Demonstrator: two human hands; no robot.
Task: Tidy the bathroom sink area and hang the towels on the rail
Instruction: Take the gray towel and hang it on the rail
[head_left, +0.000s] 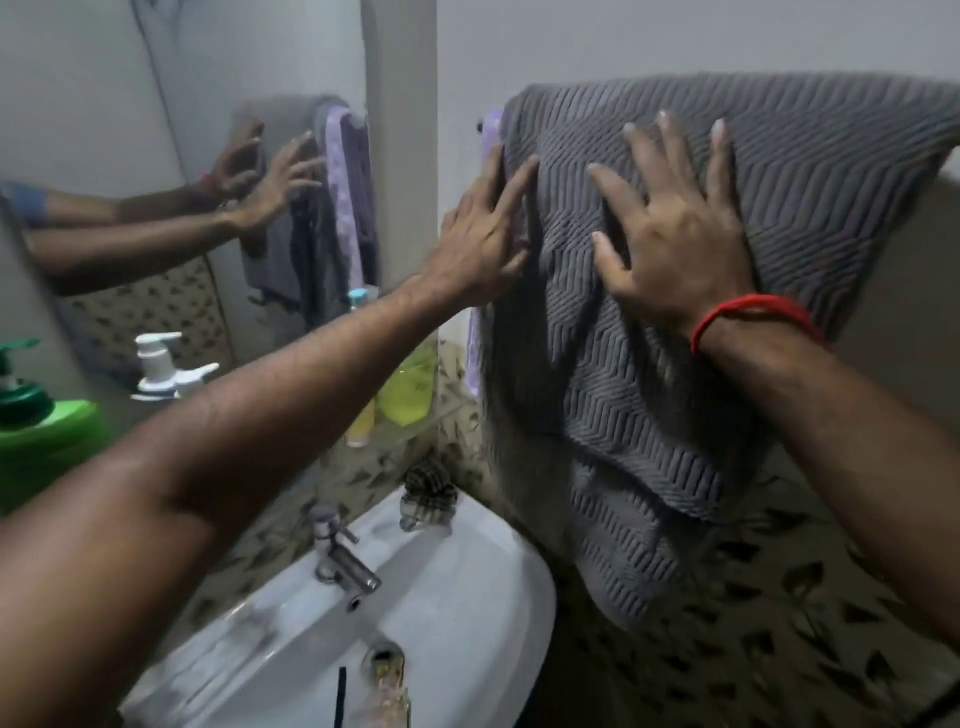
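Observation:
A grey ribbed towel (810, 171) hangs over the rail on the right wall, its lower end drooping beside the sink. A purple towel (491, 136) peeks out behind its left edge, where the rail's end (482, 126) shows. My right hand (675, 234), a red thread at its wrist, lies flat on the grey towel with fingers spread. My left hand (480, 244) rests at the towel's left edge, fingers extended against the fabric. Neither hand grips the cloth.
A white sink (467, 597) with a chrome tap (340, 553) stands below. A checked cloth (428, 493) lies on its back corner. A green pump bottle (36, 421), a white pump dispenser (158, 364) and a yellow bottle (408, 389) stand on the shelf under the mirror (182, 156).

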